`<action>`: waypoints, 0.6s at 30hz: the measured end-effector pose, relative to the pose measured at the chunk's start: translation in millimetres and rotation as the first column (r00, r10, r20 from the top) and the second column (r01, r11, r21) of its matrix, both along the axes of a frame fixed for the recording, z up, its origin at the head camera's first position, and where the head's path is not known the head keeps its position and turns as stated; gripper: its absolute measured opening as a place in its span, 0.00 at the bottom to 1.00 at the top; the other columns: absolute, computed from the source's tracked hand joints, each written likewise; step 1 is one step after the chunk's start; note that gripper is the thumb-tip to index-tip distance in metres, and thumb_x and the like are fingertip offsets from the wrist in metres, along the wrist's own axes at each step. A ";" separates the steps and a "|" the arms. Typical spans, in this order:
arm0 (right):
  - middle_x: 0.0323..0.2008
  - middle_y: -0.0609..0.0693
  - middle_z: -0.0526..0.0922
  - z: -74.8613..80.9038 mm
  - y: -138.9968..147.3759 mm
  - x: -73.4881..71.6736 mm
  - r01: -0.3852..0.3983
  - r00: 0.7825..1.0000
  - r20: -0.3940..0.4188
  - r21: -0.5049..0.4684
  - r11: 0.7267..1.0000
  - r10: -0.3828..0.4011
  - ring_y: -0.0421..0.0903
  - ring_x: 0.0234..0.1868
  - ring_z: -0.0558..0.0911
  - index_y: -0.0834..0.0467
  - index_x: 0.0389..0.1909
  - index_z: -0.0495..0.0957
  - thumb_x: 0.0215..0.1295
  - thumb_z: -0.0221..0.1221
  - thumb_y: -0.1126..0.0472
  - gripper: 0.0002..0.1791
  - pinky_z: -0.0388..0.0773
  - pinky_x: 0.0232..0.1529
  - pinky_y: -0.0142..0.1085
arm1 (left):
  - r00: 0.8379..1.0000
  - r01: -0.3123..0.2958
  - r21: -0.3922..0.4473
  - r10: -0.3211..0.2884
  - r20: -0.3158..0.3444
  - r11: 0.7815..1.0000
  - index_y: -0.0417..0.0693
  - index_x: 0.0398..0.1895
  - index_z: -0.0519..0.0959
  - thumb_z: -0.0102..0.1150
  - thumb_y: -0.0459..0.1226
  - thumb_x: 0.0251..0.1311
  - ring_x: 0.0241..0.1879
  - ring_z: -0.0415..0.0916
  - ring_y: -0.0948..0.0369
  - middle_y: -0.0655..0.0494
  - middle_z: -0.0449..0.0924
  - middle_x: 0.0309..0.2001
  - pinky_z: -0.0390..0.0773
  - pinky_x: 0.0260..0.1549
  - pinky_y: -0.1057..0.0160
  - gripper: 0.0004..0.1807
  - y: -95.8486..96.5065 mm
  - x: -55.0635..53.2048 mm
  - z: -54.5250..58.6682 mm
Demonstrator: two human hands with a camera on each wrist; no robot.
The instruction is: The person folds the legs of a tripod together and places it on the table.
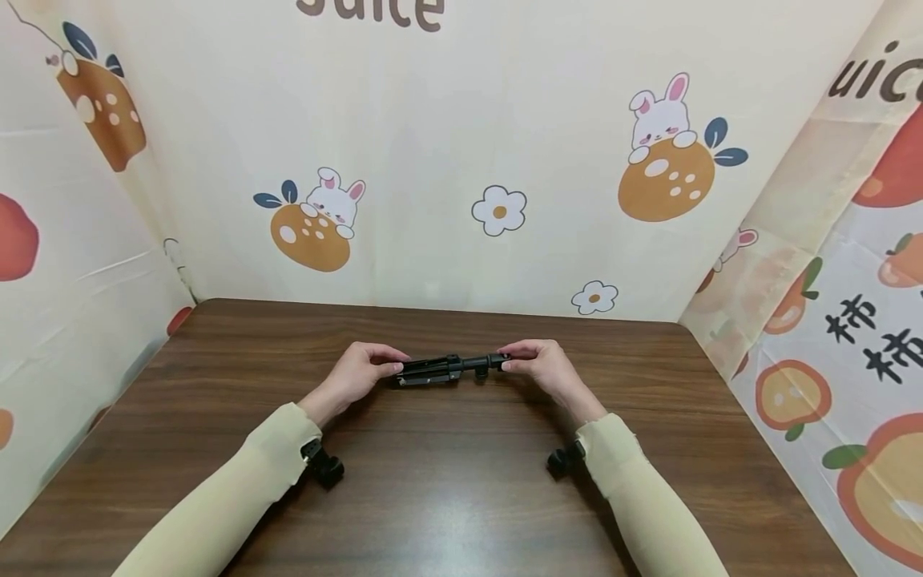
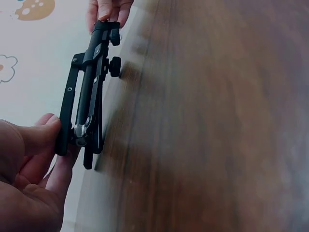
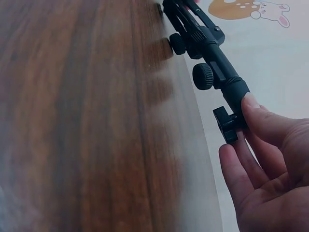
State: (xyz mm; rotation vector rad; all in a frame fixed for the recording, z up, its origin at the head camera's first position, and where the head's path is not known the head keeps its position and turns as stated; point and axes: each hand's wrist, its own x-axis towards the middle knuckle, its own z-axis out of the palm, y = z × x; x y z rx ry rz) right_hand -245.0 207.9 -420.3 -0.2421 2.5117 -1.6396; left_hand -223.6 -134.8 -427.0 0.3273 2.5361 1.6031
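Observation:
A small black tripod (image 1: 453, 369) with its legs folded is held level between both hands, close over the table toward its back edge. My left hand (image 1: 353, 373) pinches the foot end of the legs between thumb and fingers. At the other end, my right hand (image 1: 546, 370) grips the head of the centre tube. The right wrist view shows a round knurled knob (image 3: 203, 76) and a wing-shaped knob (image 3: 226, 124) beside the right fingers. In the left wrist view the left thumb lies against one flat leg (image 2: 67, 104).
A brown wood-grain table (image 1: 433, 489) spreads beneath the hands. Cream cloth printed with rabbits and fruit hangs behind it as a back wall (image 1: 433, 144) and along both sides. Black wrist cameras (image 1: 322, 465) are strapped over the sleeves.

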 end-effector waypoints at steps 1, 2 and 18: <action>0.42 0.52 0.88 0.4 0.4 -0.3 -0.002 1.000 0.003 -0.003 1.000 0.002 0.45 0.43 0.83 0.59 0.46 0.87 0.57 0.72 0.66 0.15 0.78 0.43 0.34 | 1.000 -0.003 0.005 0.003 -0.001 1.000 0.45 0.47 0.87 0.65 0.32 0.64 0.49 0.78 0.55 0.52 0.85 0.47 0.76 0.46 0.58 0.10 -0.4 -0.1 0.1; 0.43 0.52 0.87 0.6 1.1 -0.5 -0.007 1.000 0.003 -0.007 1.000 0.007 0.46 0.43 0.83 0.59 0.47 0.87 0.57 0.72 0.66 0.15 0.78 0.43 0.34 | 1.000 -0.006 0.013 0.006 0.000 1.000 0.45 0.47 0.87 0.65 0.32 0.64 0.49 0.78 0.55 0.52 0.85 0.47 0.76 0.47 0.58 0.10 -0.9 -0.2 0.3; 0.51 0.63 0.84 10.4 22.3 6.5 -0.036 0.994 -0.105 -0.205 0.978 0.014 0.52 0.51 0.84 0.67 0.53 0.81 0.61 0.67 0.70 0.18 0.79 0.49 0.35 | 0.996 0.026 0.076 -0.019 -0.086 0.997 0.45 0.52 0.84 0.64 0.36 0.66 0.50 0.79 0.55 0.43 0.83 0.52 0.76 0.50 0.57 0.13 -19.7 9.6 21.4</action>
